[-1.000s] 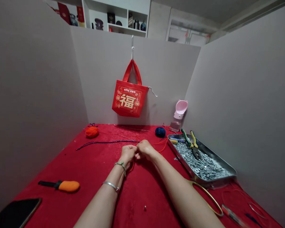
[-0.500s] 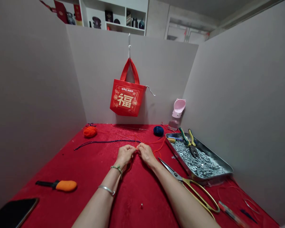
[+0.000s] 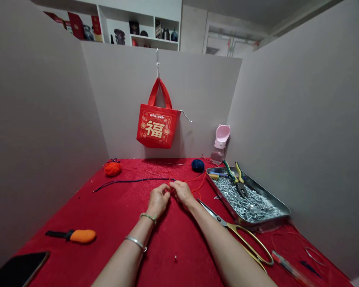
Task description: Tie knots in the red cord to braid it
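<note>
My left hand (image 3: 158,200) and my right hand (image 3: 182,192) meet at the middle of the red cloth, fingertips bent together in a pinch. Between them is a thin red cord (image 3: 200,186), which trails off to the right and back; the part at the fingertips is mostly hidden. Just behind the hands lies a dark blue braided cord (image 3: 134,180). Gold-handled scissors (image 3: 237,229) rest beside my right forearm, blades pointing toward the hands. A small shiny bead-like piece (image 3: 175,259) sits between my forearms.
A metal tray (image 3: 283,211) of screws with pliers (image 3: 238,179) stands at right. Orange-red yarn (image 3: 113,169) and navy yarn (image 3: 198,165) lie at the back. An orange-handled tool (image 3: 82,236) and a phone (image 3: 19,269) are at left. A red bag (image 3: 158,126) hangs on the back wall.
My left hand has rolled slightly, its fingers more curled and a little lower than the right hand's. The whole view has shifted slightly with my head.
</note>
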The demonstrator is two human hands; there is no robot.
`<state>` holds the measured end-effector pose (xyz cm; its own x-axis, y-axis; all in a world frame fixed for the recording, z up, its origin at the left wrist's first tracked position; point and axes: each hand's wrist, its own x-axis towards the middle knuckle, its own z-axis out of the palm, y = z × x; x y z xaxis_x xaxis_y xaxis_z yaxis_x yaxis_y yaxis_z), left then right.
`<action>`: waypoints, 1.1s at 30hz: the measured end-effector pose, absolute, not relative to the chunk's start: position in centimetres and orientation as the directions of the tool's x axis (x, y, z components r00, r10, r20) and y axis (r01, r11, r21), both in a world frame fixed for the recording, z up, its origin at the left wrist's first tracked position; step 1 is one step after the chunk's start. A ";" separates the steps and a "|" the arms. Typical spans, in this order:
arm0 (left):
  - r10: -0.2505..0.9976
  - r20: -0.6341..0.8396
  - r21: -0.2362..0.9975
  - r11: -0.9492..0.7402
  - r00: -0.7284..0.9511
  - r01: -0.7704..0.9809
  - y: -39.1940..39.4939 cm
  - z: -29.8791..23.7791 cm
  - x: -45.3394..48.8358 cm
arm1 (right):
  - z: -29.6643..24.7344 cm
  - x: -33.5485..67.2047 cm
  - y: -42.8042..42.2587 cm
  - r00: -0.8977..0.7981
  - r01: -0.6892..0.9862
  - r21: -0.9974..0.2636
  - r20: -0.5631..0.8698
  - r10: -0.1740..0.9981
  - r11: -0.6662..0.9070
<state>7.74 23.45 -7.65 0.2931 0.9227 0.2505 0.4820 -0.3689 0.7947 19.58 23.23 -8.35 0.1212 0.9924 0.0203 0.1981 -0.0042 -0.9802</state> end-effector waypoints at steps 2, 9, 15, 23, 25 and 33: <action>0.878 0.301 0.588 -0.478 0.372 0.652 22.7 -7.0 7.5 | -8.1 19.2 23.1 0.168 0.100 -0.995 -0.001 0.986 -0.018; 0.860 0.060 -0.055 -0.504 0.507 0.862 19.4 -2.5 7.1 | -7.0 18.7 22.4 0.155 -0.133 -0.984 -0.136 0.979 -0.116; 0.902 -0.071 -0.082 -0.431 0.426 0.899 18.0 0.6 5.3 | -6.7 19.6 22.1 0.061 -0.241 -0.956 -0.190 0.980 -0.170; 0.858 -0.284 -0.026 -0.454 0.429 0.890 15.5 4.2 1.4 | -6.8 19.8 22.0 0.031 -0.212 -0.964 -0.171 0.985 -0.161; 0.903 -0.225 -0.043 -0.385 0.367 0.922 16.1 5.1 1.3 | -6.9 19.7 22.0 0.032 -0.196 -0.969 -0.158 0.987 -0.148; 0.933 -0.132 0.781 -0.110 0.335 0.615 23.6 -0.9 6.4 | -7.2 19.5 22.4 0.027 -0.188 -0.973 -0.145 0.989 -0.137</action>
